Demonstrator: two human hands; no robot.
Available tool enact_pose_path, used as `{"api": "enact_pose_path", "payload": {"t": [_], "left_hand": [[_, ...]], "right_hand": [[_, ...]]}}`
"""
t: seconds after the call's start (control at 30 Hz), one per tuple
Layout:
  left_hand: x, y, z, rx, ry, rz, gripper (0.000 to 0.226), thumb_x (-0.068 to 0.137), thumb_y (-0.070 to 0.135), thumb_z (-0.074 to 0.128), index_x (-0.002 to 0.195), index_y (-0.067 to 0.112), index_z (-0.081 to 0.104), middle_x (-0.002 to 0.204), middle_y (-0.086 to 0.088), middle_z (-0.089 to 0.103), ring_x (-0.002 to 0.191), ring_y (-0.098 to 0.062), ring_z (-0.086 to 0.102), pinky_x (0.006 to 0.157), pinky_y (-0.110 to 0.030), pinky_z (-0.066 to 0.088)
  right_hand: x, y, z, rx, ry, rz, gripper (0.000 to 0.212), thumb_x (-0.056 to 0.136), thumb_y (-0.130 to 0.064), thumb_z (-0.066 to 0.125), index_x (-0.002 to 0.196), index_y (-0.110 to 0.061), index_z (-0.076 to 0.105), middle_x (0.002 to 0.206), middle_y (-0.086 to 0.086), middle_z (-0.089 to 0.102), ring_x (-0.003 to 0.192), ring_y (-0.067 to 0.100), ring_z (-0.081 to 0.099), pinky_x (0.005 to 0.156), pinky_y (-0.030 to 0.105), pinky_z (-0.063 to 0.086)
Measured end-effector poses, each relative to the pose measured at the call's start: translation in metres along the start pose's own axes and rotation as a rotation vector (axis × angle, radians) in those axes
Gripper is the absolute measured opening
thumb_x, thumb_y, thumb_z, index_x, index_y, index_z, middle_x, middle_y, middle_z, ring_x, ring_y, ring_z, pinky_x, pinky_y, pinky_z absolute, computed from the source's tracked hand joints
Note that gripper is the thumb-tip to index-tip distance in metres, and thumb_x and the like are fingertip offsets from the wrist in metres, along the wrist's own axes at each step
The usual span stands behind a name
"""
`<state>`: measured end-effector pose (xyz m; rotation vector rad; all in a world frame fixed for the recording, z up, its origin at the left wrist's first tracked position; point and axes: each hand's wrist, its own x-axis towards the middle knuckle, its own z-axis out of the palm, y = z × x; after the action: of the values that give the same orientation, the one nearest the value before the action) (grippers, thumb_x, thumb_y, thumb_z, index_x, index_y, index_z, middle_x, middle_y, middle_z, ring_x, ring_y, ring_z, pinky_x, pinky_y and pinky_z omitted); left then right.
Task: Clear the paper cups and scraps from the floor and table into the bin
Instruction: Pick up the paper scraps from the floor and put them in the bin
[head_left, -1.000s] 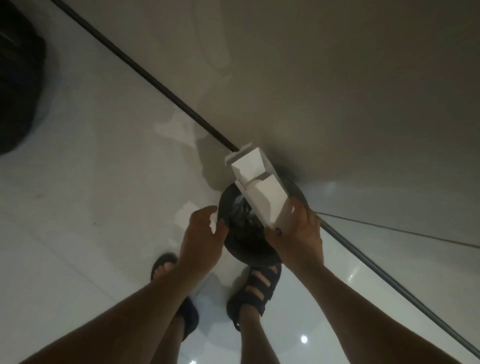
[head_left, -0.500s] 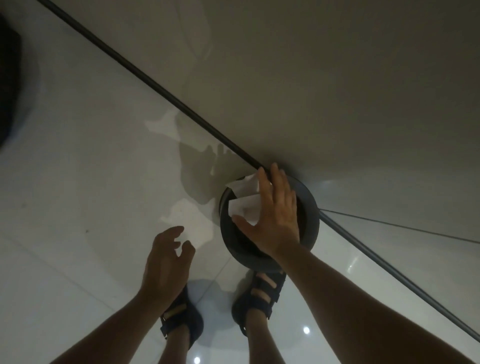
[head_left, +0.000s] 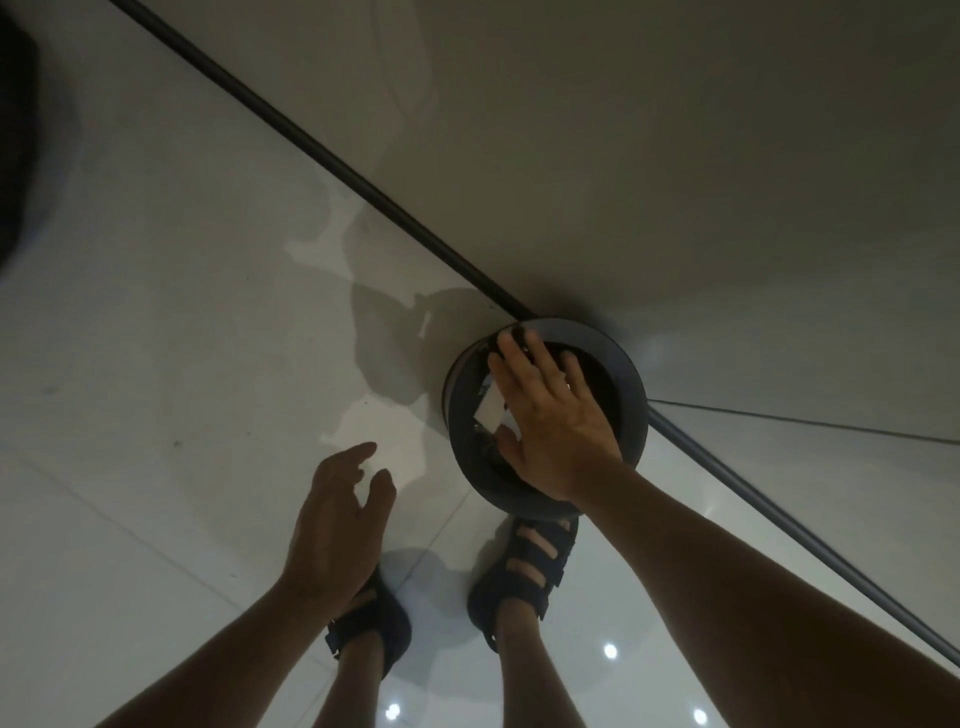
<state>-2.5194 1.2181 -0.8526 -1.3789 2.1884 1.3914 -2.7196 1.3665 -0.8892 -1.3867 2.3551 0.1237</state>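
Observation:
A round dark bin (head_left: 631, 410) stands on the floor against the wall. My right hand (head_left: 550, 415) lies flat over its mouth with straight fingers, pressing down on white paper scraps (head_left: 491, 413) that show just left of the palm inside the bin. My left hand (head_left: 340, 519) hovers to the left of the bin above the floor, fingers relaxed and holding nothing.
A dark baseboard strip (head_left: 322, 150) runs diagonally where the glossy tiled floor (head_left: 156, 364) meets the wall (head_left: 675, 156). My feet in dark sandals (head_left: 524, 571) stand just in front of the bin. A dark object (head_left: 13, 145) sits at the far left edge.
The white folded paper my right hand held above the bin has gone down inside it, and that hand now presses flat on it. My left hand has drawn back from the rim.

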Motion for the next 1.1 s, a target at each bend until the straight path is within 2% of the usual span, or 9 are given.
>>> {"api": "enact_pose_path", "payload": {"t": [0.1, 0.27, 0.37, 0.5, 0.63, 0.8, 0.9, 0.97, 1.1], "left_hand": [[0.001, 0.017, 0.001, 0.123, -0.066, 0.127, 0.063, 0.093, 0.057, 0.034, 0.146, 0.024, 0.032, 0.153, 0.0, 0.031, 0.137, -0.02, 0.035, 0.105, -0.047, 0.042], [0.012, 0.045, 0.005, 0.246, -0.108, 0.221, 0.071, 0.088, 0.056, 0.026, 0.151, 0.022, 0.021, 0.159, 0.002, 0.013, 0.147, -0.016, 0.007, 0.114, -0.048, 0.027], [0.011, 0.05, 0.001, 0.257, -0.119, 0.204, 0.072, 0.087, 0.056, 0.024, 0.151, 0.022, 0.02, 0.16, 0.002, 0.012, 0.147, -0.015, 0.005, 0.116, -0.047, 0.025], [0.003, 0.039, -0.006, 0.307, -0.113, 0.205, 0.071, 0.091, 0.061, 0.025, 0.15, 0.021, 0.024, 0.159, 0.001, 0.014, 0.147, -0.017, 0.007, 0.117, -0.045, 0.023], [-0.001, 0.025, -0.013, 0.351, -0.122, 0.181, 0.075, 0.084, 0.059, 0.023, 0.15, 0.022, 0.024, 0.159, 0.001, 0.015, 0.147, -0.018, 0.008, 0.118, -0.043, 0.021], [0.001, 0.018, -0.009, 0.427, -0.141, 0.19, 0.076, 0.084, 0.06, 0.02, 0.15, 0.022, 0.022, 0.159, 0.001, 0.013, 0.147, -0.018, 0.007, 0.118, -0.042, 0.019], [-0.003, 0.024, -0.008, 0.478, -0.14, 0.245, 0.086, 0.081, 0.072, 0.003, 0.15, 0.023, 0.022, 0.159, 0.002, 0.012, 0.147, -0.016, 0.005, 0.119, -0.041, 0.018], [-0.005, 0.032, -0.013, 0.505, -0.149, 0.262, 0.096, 0.075, 0.079, -0.005, 0.15, 0.024, 0.021, 0.159, 0.003, 0.01, 0.147, -0.015, 0.004, 0.119, -0.041, 0.017], [-0.012, 0.06, -0.029, 0.626, -0.177, 0.311, 0.078, 0.085, 0.065, 0.01, 0.151, 0.024, 0.02, 0.16, 0.001, 0.009, 0.148, -0.017, 0.003, 0.119, -0.038, 0.015]], "right_hand": [[-0.008, -0.002, 0.008, 0.014, -0.038, 0.034, 0.074, 0.096, -0.053, 0.028, 0.156, -0.021, 0.001, 0.163, 0.0, -0.013, 0.149, 0.022, -0.017, 0.12, 0.051, 0.005], [-0.005, -0.005, 0.014, 0.0, -0.115, 0.06, 0.073, 0.097, -0.055, 0.022, 0.155, -0.024, -0.01, 0.161, -0.001, -0.022, 0.147, 0.024, -0.022, 0.119, 0.055, 0.003], [-0.002, -0.007, 0.017, -0.008, -0.155, 0.081, 0.074, 0.097, -0.059, 0.017, 0.152, -0.026, -0.019, 0.158, -0.002, -0.029, 0.146, 0.026, -0.026, 0.118, 0.056, -0.002], [-0.003, 0.003, 0.018, -0.018, -0.195, 0.103, 0.075, 0.097, -0.059, 0.017, 0.151, -0.027, -0.023, 0.156, -0.002, -0.035, 0.144, 0.028, -0.029, 0.117, 0.06, 0.001], [-0.014, 0.005, 0.022, 0.037, -0.148, 0.209, 0.071, 0.098, -0.055, 0.016, 0.152, -0.024, -0.019, 0.158, 0.001, -0.03, 0.145, 0.027, -0.026, 0.118, 0.058, -0.001], [-0.026, -0.001, 0.042, 0.005, -0.244, 0.007, 0.066, 0.098, -0.049, 0.012, 0.154, -0.025, -0.012, 0.159, 0.0, -0.025, 0.145, 0.028, -0.027, 0.117, 0.058, 0.003], [0.005, -0.001, 0.036, 0.033, -0.247, 0.116, 0.066, 0.099, -0.05, 0.013, 0.151, -0.024, -0.019, 0.159, 0.003, -0.027, 0.143, 0.03, -0.029, 0.117, 0.06, 0.001], [0.008, -0.001, 0.025, 0.069, -0.225, 0.159, 0.068, 0.099, -0.051, 0.015, 0.151, -0.025, -0.019, 0.16, 0.002, -0.024, 0.143, 0.027, -0.03, 0.118, 0.058, -0.002], [-0.036, -0.015, -0.011, 0.215, -0.078, 0.22, 0.066, 0.095, -0.048, 0.012, 0.153, -0.03, -0.014, 0.162, -0.003, -0.016, 0.146, 0.021, -0.025, 0.117, 0.048, -0.007]]}}
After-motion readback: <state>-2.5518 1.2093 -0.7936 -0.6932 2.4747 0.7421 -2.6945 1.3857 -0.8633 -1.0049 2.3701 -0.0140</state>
